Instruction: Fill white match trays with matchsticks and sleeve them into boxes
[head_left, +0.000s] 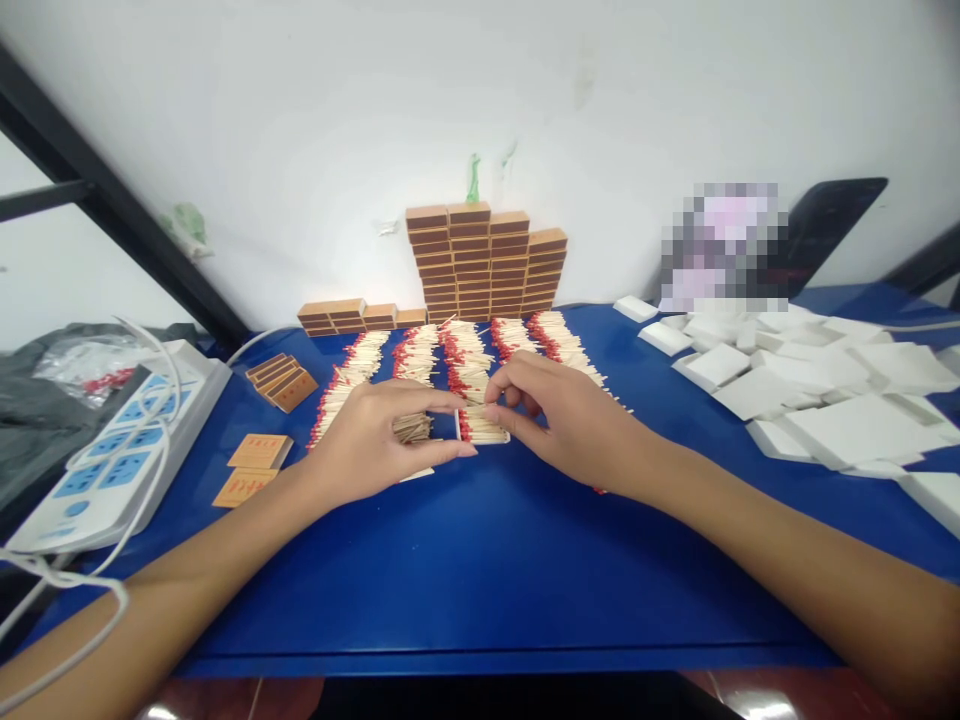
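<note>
A small white matchbox tray (457, 426) filled with red-tipped matches (486, 430) is at the middle of the blue table. My left hand (375, 425) holds its left end between thumb and fingers. Over the tray's far side, my right hand (544, 405) has thumb and forefinger pinched together; whatever is between them is too small to make out. Long rows of loose matches (365, 352) stretch behind both hands, with red heads to the left. Partly hidden by my left hand is a clump of brownish stick ends (412, 429).
Stacked brown matchboxes (472, 265) stand against the wall. More matchboxes (260, 450) lie at left, beside a white power strip (120, 450) with loose cables. Many white trays (810, 370) are heaped at right, before a dark phone-like object (832, 235). The table's front edge (510, 660) is near me.
</note>
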